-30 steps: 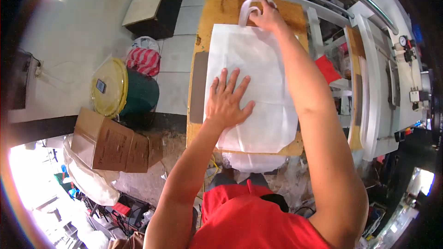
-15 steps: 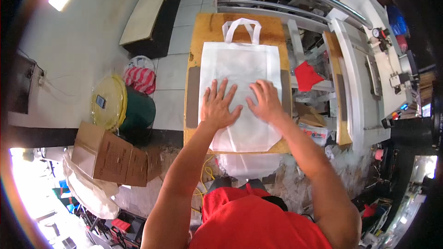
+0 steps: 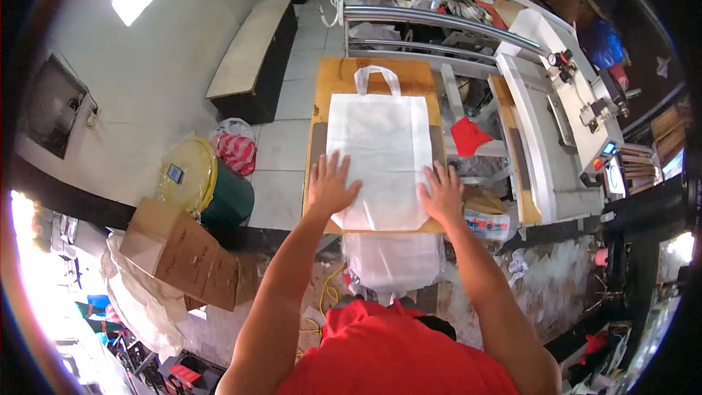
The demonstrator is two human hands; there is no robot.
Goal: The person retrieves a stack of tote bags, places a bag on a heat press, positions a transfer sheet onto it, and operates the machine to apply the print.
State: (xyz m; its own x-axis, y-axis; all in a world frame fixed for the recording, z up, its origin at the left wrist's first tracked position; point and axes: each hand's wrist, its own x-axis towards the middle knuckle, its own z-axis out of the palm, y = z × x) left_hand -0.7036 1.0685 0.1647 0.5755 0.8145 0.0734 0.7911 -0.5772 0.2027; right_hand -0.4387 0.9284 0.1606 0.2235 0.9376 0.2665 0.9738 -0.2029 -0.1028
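A white bag lies flat on a wooden board, its looped handles pointing away from me. My left hand rests on the bag's lower left edge, fingers spread. At the lower right edge, my right hand lies with its fingers apart, partly on the bag and partly over the board. Neither hand grips anything. Below the board's near edge hangs whitish translucent material.
Left of the board stand a green bin with a yellow lid and a cardboard box. A white machine frame with metal rollers is at right and beyond. Red cloth lies beside the board.
My right hand has let go of the handles and come back to the bag's lower right edge. My left hand has slid to the left edge. The view has tilted up.
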